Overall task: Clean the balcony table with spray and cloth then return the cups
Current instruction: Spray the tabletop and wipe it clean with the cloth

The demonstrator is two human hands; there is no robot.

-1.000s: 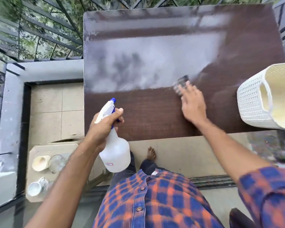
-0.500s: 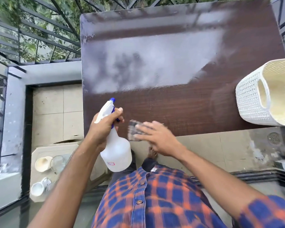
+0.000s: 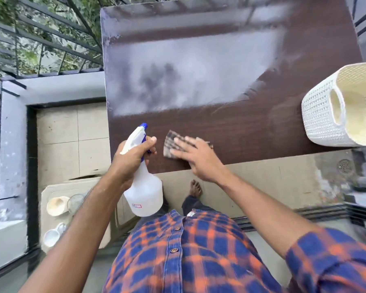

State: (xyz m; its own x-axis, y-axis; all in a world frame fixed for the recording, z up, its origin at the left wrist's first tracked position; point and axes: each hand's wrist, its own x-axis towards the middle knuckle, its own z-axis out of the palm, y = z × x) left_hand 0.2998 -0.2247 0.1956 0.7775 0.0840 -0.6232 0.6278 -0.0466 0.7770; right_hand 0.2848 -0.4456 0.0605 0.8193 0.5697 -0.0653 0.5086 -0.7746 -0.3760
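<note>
The dark brown balcony table fills the upper middle, with a pale wet sheen over its far half. My left hand grips a white spray bottle with a blue nozzle, held just off the table's near left corner. My right hand lies flat, fingers spread, pressing a small checked cloth onto the table near its front edge. Three cups sit on a low beige stool at the lower left: a cream cup, a glass and a white cup.
A white woven basket stands on the table's right edge. Metal railings and a grey ledge bound the left side. A floor drain is at the right. My bare foot is on the tiled floor below the table.
My right hand swept the cloth from the middle right of the table back to the near edge, then slightly forward onto the front left. The left hand with the bottle stayed put.
</note>
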